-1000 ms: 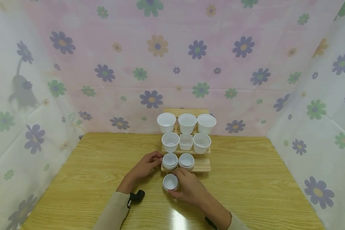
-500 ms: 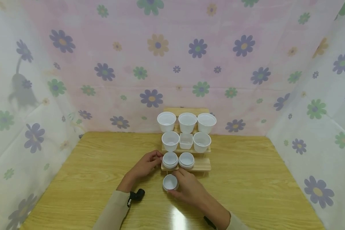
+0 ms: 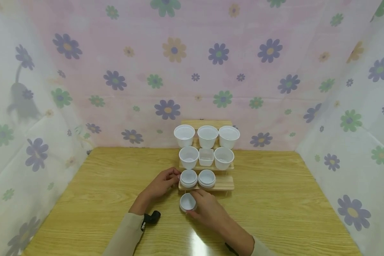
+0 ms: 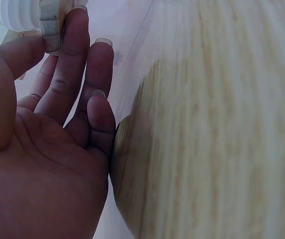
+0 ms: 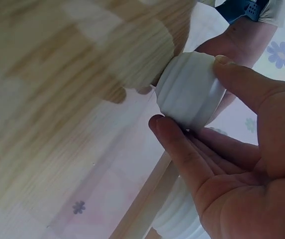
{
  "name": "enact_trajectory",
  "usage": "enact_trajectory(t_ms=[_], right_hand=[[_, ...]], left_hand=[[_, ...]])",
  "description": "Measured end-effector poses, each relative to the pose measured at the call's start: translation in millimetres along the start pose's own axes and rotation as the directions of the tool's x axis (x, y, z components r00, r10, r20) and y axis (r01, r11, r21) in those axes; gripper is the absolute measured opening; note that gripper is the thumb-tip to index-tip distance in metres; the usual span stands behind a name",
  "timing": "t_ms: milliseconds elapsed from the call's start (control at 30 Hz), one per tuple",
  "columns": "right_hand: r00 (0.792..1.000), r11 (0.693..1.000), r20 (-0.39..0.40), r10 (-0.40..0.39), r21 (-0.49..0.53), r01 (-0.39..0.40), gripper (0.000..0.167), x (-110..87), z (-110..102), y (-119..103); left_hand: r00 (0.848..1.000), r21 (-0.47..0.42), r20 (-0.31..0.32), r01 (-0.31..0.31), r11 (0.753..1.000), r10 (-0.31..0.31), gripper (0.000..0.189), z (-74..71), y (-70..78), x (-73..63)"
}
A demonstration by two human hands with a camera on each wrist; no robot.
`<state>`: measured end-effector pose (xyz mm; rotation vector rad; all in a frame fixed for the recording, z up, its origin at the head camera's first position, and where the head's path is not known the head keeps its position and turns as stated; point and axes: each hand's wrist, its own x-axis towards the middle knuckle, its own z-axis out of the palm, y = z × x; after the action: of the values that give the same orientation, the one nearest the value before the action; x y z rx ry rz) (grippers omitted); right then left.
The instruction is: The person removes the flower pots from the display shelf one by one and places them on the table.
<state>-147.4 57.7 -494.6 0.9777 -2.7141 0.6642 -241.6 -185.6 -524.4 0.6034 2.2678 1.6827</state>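
Observation:
My right hand [image 3: 211, 209] pinches a small white ribbed cup [image 3: 187, 202] between thumb and fingers, just in front of the wooden tiered stand [image 3: 224, 183]. In the right wrist view the cup [image 5: 189, 89] shows its stepped side, with the thumb at one edge and fingertips at the other. My left hand [image 3: 160, 183] is at the left end of the lowest shelf. Seen from the left wrist, its thumb and a finger pinch the shelf's end [image 4: 51, 27], while the other fingers are loosely bent. Two similar cups, a left one [image 3: 188, 179] and a right one [image 3: 206, 179], sit on that shelf.
The middle tier bears two round tubs and a square container [image 3: 206, 157] between them. Larger white tubs, the middle one [image 3: 207, 137] among them, line the upper tier. Flowered cloth [image 3: 192, 71] surrounds the wood-grain table [image 3: 275, 199] at the back and sides.
The right hand and its cup have shifted very slightly left. The left hand keeps its place at the shelf's end.

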Motion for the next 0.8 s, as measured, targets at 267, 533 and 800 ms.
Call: enact_trajectory(t_ms=[267, 533, 800], right_hand=[[1.000, 1.000, -0.011, 0.023, -0.012, -0.024, 0.053, -0.5, -1, -1], [0.999, 1.000, -0.025, 0.021, -0.023, -0.022, 0.048, -0.1, -1, 1], [0.992, 0.999, -0.123, -0.032, -0.025, 0.029, 0.042, -3.5, -13, -2]], left_hand=[[1.000, 0.017, 0.000, -0.005, 1.000, 0.005, 0.019, -0.2, -2.4, 0.1], [1.000, 0.021, -0.006, -0.029, 0.999, 0.029, 0.020, -1.4, -3.1, 0.3], [1.000, 0.001, 0.012, -0.009, 1.000, 0.009, 0.020, 0.2, -2.2, -0.3]])
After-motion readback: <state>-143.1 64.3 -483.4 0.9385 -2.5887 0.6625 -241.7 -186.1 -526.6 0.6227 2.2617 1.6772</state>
